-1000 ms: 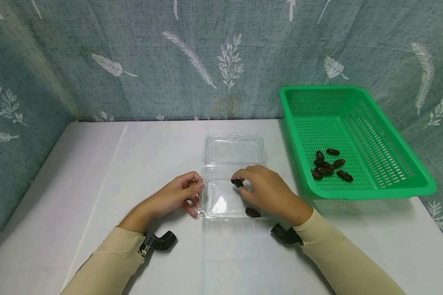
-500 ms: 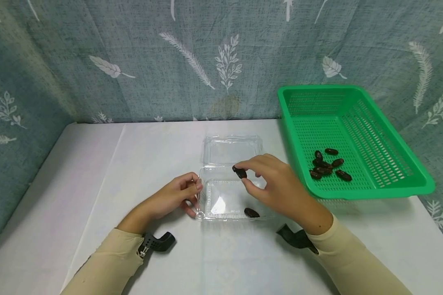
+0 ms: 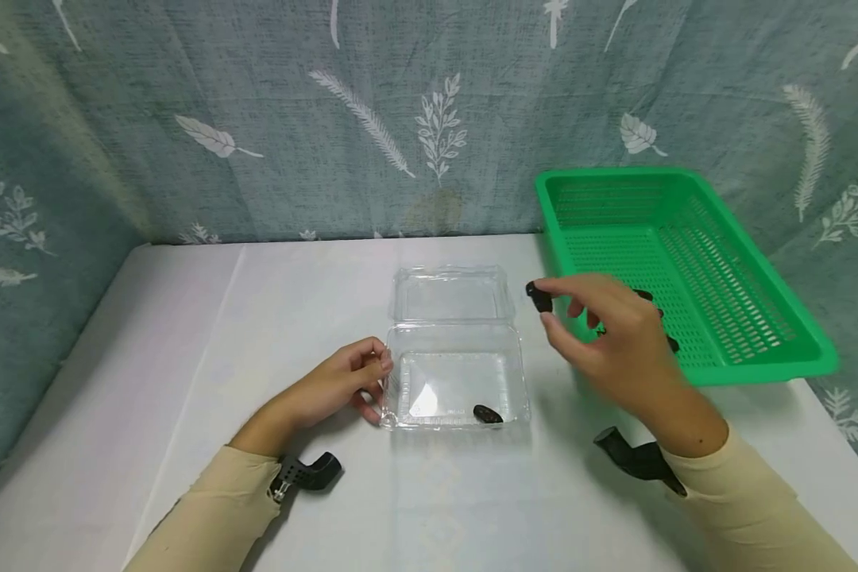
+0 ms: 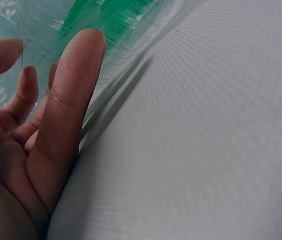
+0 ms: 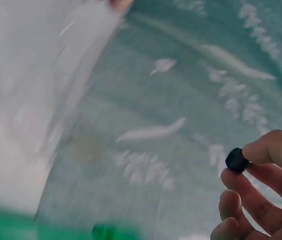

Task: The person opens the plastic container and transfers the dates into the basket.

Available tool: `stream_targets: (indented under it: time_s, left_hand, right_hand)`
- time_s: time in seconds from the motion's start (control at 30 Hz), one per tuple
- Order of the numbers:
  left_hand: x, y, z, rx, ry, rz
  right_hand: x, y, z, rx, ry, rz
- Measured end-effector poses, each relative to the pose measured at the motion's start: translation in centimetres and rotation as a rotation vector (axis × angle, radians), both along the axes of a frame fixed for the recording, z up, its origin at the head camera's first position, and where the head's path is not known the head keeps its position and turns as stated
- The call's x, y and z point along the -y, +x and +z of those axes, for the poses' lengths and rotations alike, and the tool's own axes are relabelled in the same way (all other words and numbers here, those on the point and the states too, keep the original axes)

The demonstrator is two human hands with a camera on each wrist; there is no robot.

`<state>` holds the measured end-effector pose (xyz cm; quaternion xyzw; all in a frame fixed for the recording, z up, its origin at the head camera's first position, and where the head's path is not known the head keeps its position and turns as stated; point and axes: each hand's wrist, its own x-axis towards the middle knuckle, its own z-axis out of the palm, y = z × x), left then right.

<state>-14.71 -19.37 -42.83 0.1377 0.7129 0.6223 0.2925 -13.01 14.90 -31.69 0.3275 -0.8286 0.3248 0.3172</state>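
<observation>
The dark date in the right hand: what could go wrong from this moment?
1. The right hand pinches the date only at the fingertips, in the air over the white table, between the clear box and the green basket. It might slip and drop onto the table.
2. The box is light, and the left hand touches only its left edge, so a bump could shift it and roll the one date inside.
</observation>
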Motion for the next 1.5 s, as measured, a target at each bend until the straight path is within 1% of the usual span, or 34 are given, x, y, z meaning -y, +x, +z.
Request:
stream_targets:
  time_s: [0.07, 0.17, 0.33, 0.43, 0.57, 0.73, 0.83, 0.97, 1.1, 1.17, 1.37, 1.5]
  left_hand:
    - [0.1, 0.1, -0.1, 0.001, -0.004, 0.003]
    - [0.3, 0.1, -0.2, -0.003, -0.008, 0.003]
    - [0.6, 0.1, -0.4, -0.005, -0.014, 0.012]
    - [0.7, 0.2, -0.5, 0.000, -0.010, 0.017]
    - [0.8, 0.3, -0.6, 0.009, -0.006, 0.020]
    - [0.7, 0.3, -0.5, 0.010, -0.005, 0.018]
    - [0.6, 0.3, -0.4, 0.006, -0.007, 0.015]
    - [0.5, 0.2, -0.4, 0.006, -0.010, 0.013]
    - [0.4, 0.1, -0.3, 0.007, -0.002, 0.011]
    - [0.3, 0.0, -0.3, 0.004, 0.000, 0.009]
    - [0.1, 0.0, -0.2, -0.003, -0.002, 0.005]
    - [0.0, -0.1, -0.2, -0.004, -0.001, 0.005]
  right_hand:
    - [-1.4, -0.3, -0.1, 0.022, 0.011, -0.035]
    - [-3.6, -0.7, -0.3, 0.085, 0.051, -0.085]
    - [-6.5, -1.7, -1.2, 0.170, 0.159, -0.178]
    - [-7.9, -2.4, -1.7, 0.221, 0.238, -0.212]
    - [-9.5, -3.3, -2.2, 0.351, 0.350, -0.232]
    - [-11.1, -4.3, -2.4, 0.546, 0.441, -0.236]
    - [-11.7, -4.8, -2.6, 0.625, 0.486, -0.257]
    - [-12.3, -5.4, -3.0, 0.699, 0.529, -0.279]
    - [-12.7, -5.8, -3.1, 0.761, 0.565, -0.282]
    - [-12.9, -5.9, -3.1, 0.772, 0.587, -0.278]
    - [-12.9, -6.1, -3.0, 0.767, 0.650, -0.272]
    - [-12.9, -6.0, -2.9, 0.752, 0.670, -0.274]
